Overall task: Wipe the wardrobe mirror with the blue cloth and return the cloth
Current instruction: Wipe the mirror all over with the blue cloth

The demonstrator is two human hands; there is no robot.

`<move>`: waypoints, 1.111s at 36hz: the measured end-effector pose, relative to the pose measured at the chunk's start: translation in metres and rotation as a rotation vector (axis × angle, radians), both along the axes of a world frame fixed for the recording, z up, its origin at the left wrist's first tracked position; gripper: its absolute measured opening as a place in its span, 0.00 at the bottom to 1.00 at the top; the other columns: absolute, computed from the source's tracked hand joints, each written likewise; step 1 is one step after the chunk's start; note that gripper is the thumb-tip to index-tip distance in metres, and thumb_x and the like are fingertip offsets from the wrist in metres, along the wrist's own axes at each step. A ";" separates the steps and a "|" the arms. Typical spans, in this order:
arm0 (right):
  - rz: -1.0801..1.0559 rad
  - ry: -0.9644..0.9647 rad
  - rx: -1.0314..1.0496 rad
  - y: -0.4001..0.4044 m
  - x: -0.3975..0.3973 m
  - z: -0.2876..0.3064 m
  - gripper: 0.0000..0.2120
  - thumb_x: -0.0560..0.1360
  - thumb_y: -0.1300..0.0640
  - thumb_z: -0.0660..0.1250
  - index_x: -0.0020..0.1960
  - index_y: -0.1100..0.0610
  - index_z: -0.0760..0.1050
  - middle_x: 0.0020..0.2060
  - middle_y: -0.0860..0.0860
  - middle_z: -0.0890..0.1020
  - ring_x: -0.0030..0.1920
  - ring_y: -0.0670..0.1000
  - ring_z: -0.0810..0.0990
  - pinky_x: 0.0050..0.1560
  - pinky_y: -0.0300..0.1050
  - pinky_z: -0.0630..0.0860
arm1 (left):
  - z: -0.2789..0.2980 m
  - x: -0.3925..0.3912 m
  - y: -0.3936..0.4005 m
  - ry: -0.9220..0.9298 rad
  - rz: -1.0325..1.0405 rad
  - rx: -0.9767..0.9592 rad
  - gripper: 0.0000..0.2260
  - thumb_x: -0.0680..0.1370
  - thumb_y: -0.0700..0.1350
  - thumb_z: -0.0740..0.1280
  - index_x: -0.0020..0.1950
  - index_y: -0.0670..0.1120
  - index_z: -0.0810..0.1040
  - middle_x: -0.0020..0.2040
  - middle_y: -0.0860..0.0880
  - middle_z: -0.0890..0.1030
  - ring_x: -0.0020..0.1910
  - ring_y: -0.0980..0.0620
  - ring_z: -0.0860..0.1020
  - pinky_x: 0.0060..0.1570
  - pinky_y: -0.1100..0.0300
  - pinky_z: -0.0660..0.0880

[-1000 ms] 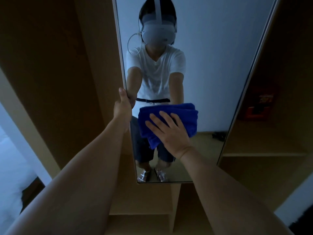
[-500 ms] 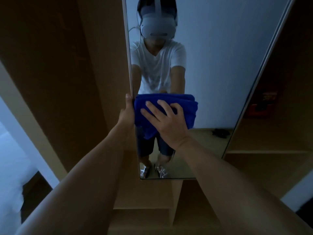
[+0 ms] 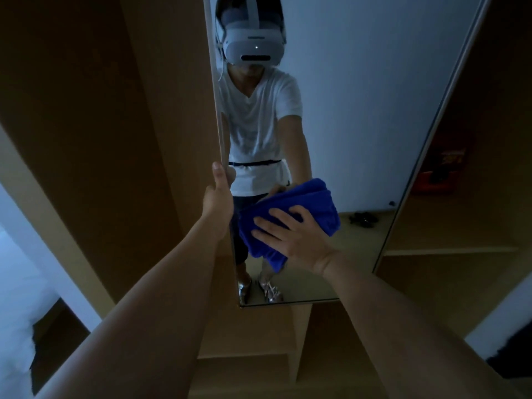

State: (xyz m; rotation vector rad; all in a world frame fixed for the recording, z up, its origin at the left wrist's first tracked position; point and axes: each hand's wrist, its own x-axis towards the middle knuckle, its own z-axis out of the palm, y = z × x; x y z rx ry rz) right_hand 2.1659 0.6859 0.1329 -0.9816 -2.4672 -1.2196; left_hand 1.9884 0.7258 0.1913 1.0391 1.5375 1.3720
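My right hand presses the blue cloth flat-fingered against the lower mirror to scrub, while my left hand grips, I think, its left edge, steadying it.

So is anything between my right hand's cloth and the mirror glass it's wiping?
Nothing visible. The right hand presses the blue cloth flat against the mirror, low on the glass. The left hand grips the mirror's left edge, beside the cloth and not under it. The glass around the cloth looks bare.
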 end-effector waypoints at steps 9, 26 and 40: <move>-0.001 0.151 0.246 0.011 0.062 0.071 0.20 0.76 0.59 0.63 0.68 0.50 0.73 0.65 0.49 0.76 0.59 0.57 0.78 0.56 0.56 0.73 | -0.002 0.004 0.001 0.003 0.079 -0.012 0.35 0.76 0.69 0.45 0.63 0.41 0.71 0.37 0.48 0.76 0.33 0.54 0.73 0.31 0.62 0.69; -0.049 0.005 0.086 0.002 0.081 0.015 0.26 0.71 0.58 0.71 0.68 0.48 0.72 0.66 0.47 0.75 0.60 0.56 0.77 0.58 0.55 0.74 | -0.005 0.010 0.007 0.003 0.165 -0.001 0.32 0.77 0.67 0.44 0.62 0.43 0.71 0.35 0.51 0.71 0.33 0.56 0.69 0.30 0.62 0.63; -0.227 0.524 0.155 -0.001 0.073 0.074 0.26 0.72 0.58 0.60 0.71 0.54 0.62 0.67 0.57 0.73 0.63 0.65 0.74 0.56 0.63 0.73 | 0.001 0.007 0.000 -0.041 0.114 -0.073 0.36 0.76 0.68 0.45 0.67 0.41 0.68 0.35 0.52 0.68 0.31 0.58 0.66 0.29 0.63 0.60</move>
